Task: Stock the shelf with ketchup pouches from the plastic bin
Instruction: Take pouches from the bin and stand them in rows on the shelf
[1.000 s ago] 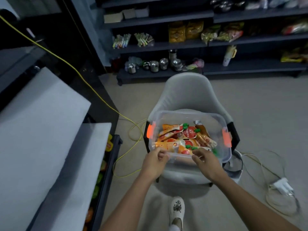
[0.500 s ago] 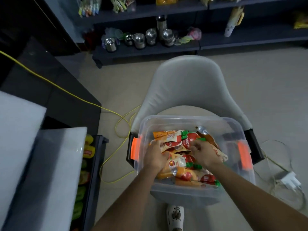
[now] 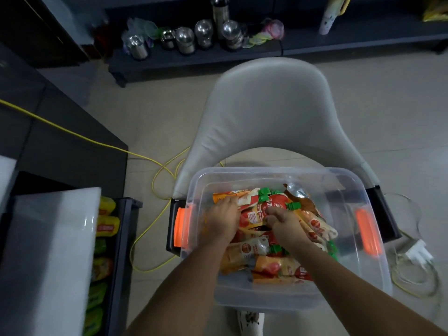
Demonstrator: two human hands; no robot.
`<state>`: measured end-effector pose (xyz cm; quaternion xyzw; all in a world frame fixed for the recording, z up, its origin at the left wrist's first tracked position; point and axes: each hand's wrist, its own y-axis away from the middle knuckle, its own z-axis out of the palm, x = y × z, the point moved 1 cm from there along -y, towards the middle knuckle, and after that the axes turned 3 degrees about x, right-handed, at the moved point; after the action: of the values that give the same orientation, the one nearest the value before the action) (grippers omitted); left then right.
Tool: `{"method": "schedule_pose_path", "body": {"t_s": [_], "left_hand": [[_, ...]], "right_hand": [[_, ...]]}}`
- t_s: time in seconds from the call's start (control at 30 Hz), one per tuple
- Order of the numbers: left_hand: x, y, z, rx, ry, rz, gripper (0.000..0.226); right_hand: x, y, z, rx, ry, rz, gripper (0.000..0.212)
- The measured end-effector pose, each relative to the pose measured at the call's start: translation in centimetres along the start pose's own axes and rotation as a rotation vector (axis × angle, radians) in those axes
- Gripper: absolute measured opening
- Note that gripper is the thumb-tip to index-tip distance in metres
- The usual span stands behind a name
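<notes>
With the plastic bin (image 3: pixel 266 300) sitting on a chair (image 3: pixel 266 105) near the shelf (image 3: pixel 122 238) for easy reach, the right hand (image 3: pixel 284 225) is pinching 1 ketchup pouch (image 3: pixel 275 206) inside it while the left hand (image 3: pixel 223 220) is covering others, its grip unclear.

I can't tell what either hand grips — the left hand (image 3: pixel 223 220) and right hand (image 3: pixel 284 225) cover the pouches (image 3: pixel 276 265) beneath. The shelf (image 3: pixel 48 251) at left is blurred, cut by the edge.
</notes>
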<state>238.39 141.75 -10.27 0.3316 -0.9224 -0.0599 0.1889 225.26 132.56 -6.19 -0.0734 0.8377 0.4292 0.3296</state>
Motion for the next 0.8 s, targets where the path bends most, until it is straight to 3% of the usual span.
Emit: {"method": "schedule_pose_path", "body": {"t_s": [0.17, 0.3, 0.43, 0.53, 0.63, 0.8], "left_hand": [[-1.0, -0.8, -2.9, -0.076, 0.141, 0.023, 0.041], [-0.1, 0.5, -5.8, -0.15, 0.618, -0.1, 0.018], [1.7, 3.9, -8.2, -0.196, 1.1, -0.265, 0.023], [2.9, 7.1, -9.3, -0.225, 1.278, -0.359, 0.016], [3.5, 10.1, -10.0, -0.205, 1.431, -0.458, 0.026], [4.4, 15.9, -12.0, -0.137, 1.598, -0.591, 0.026]], "right_hand": [[-0.7, 1.0, -0.3, 0.009, -0.058, -0.028, 0.025], [-2.1, 2.8, -0.6, -0.017, -0.149, -0.073, 0.017], [-3.8, 5.5, -1.5, -0.078, -0.221, -0.127, 0.025], [-4.3, 7.9, -2.2, -0.147, -0.237, -0.11, 0.033], [-4.0, 10.7, -2.9, -0.215, -0.284, -0.118, 0.038], [-3.1, 16.2, -3.7, -0.253, -0.296, -0.151, 0.024]]}}
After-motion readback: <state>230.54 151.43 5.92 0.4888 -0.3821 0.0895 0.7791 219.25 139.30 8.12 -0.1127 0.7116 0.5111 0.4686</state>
